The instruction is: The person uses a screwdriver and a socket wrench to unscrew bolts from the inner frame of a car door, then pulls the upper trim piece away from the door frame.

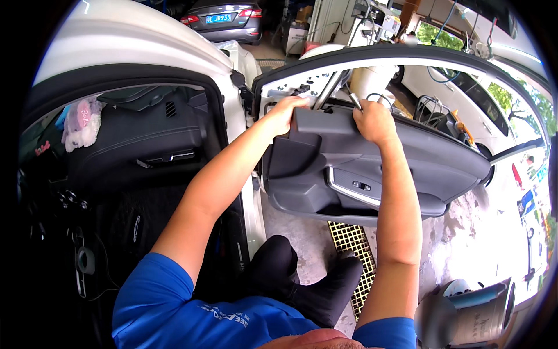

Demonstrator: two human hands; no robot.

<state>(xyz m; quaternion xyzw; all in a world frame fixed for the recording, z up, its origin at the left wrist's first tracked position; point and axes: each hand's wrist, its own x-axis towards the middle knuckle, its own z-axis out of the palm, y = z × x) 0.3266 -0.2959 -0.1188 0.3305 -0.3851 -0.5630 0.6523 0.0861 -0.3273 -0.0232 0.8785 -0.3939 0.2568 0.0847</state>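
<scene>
Reaching forward, the person held 2 bare hands at the top edge of a dark grey door panel (418,148), which sat just below and between them on an open car door (401,53). The left grip (285,118) touched the panel's upper corner nearest the hinges, its fingertips partly hidden, so whether it pinched the edge or only rested there could not be told. The right grip (375,121) was curled around a slim rod (355,101), dark and silver, that poked out beyond the thumb side. Below the right grip, a pair of window switches (361,186) sat in the armrest beside a silver trim strip (343,189). Farther below was a yellow grid mat (351,238). Well left of the left grip stretched a black dashboard (148,131); beyond both grips stood a dark car (224,23).
</scene>
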